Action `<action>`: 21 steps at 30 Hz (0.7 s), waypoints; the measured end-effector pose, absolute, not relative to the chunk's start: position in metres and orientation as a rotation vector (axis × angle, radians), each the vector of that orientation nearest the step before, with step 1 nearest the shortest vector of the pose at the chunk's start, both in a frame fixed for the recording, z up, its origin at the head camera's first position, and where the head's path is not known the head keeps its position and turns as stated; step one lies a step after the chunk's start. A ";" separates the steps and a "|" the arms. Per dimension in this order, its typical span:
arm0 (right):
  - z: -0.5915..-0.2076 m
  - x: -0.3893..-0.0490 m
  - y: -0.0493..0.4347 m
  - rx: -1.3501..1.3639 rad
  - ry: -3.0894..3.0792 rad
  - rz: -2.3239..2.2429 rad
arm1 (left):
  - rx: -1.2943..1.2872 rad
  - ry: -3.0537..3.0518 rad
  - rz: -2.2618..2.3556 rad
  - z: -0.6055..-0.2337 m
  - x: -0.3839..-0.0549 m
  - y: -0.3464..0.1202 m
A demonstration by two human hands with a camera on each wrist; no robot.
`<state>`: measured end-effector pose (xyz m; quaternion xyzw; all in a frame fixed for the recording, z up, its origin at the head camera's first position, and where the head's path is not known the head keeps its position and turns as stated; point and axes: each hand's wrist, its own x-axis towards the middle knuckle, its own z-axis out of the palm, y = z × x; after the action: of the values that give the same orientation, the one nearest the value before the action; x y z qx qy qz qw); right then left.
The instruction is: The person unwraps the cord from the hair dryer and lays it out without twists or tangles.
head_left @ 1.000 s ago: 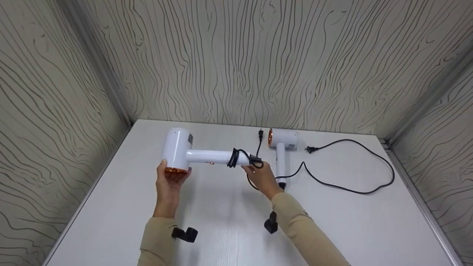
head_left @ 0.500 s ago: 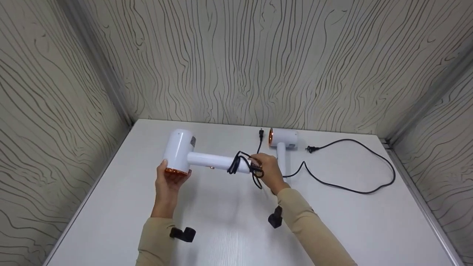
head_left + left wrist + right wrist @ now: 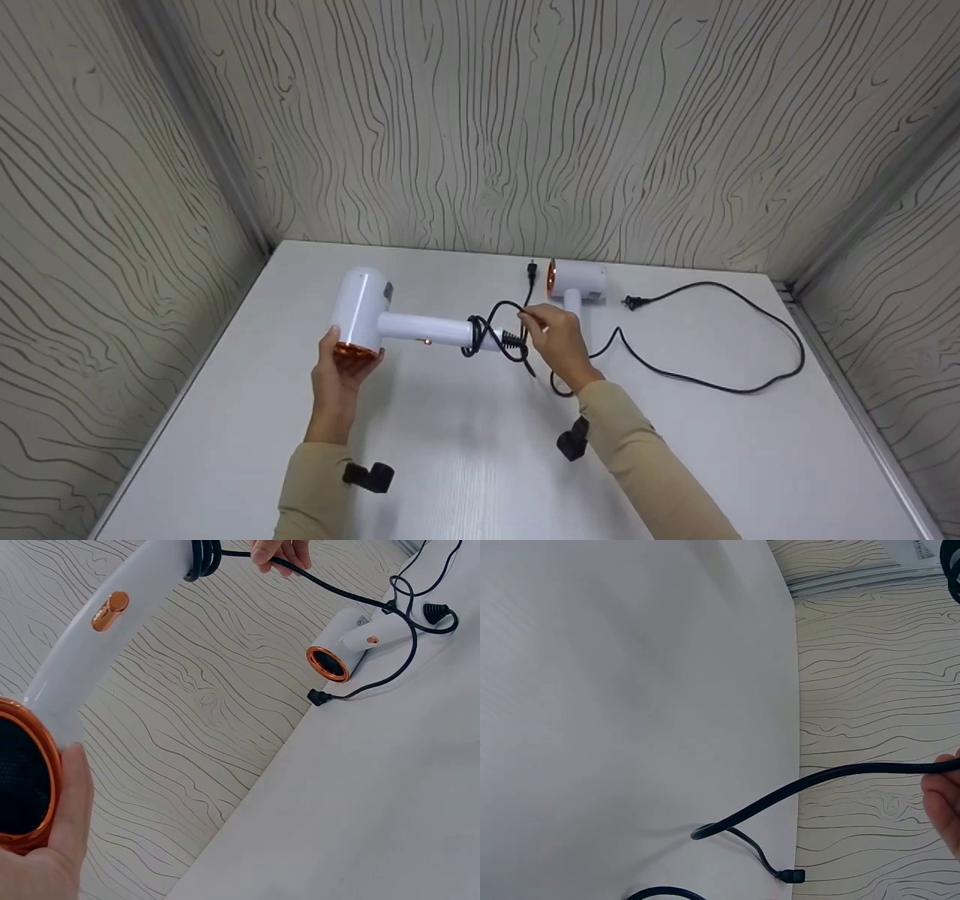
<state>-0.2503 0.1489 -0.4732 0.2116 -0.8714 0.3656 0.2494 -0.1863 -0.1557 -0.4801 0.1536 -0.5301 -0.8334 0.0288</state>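
My left hand (image 3: 336, 390) grips a white hair dryer (image 3: 358, 307) by the copper-rimmed end of its barrel, holding it raised over the table. Its handle points right and carries a copper-coloured button (image 3: 111, 611). Black cord (image 3: 202, 559) is wound around the handle near its end. With thumb and fingers, my right hand (image 3: 561, 341) pinches a loop of this cord (image 3: 810, 781) just beyond the handle. From there the cord hangs in a curve, seen in the right wrist view, and a plug (image 3: 791, 876) shows beyond it.
A second white hair dryer (image 3: 589, 281) lies at the back of the white table (image 3: 450, 480), partly behind my right hand. Its black cord (image 3: 796, 345) loops out to the right, with a plug (image 3: 634, 302). Another plug (image 3: 532, 271) lies near the back edge. Wood-patterned panels (image 3: 480, 135) enclose the table.
My right hand has moved up and right from the handle's end, drawing a loop of cord away from it. The held hair dryer has tilted slightly; my left hand keeps its grip.
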 end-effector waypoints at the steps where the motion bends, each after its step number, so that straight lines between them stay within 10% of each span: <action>1: -0.472 -0.250 0.150 0.580 -2.365 0.994 | 0.483 -1.639 -2.568 -0.480 -0.186 -0.156; 21: -0.477 -0.239 0.155 0.611 -2.277 0.980 | 0.608 -1.504 -2.575 -0.481 -0.189 -0.160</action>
<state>-0.2389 0.1551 -0.4773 0.2292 -0.8535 0.3673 0.2901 -0.1890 -0.1601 -0.4805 0.1994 -0.4936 -0.8451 0.0493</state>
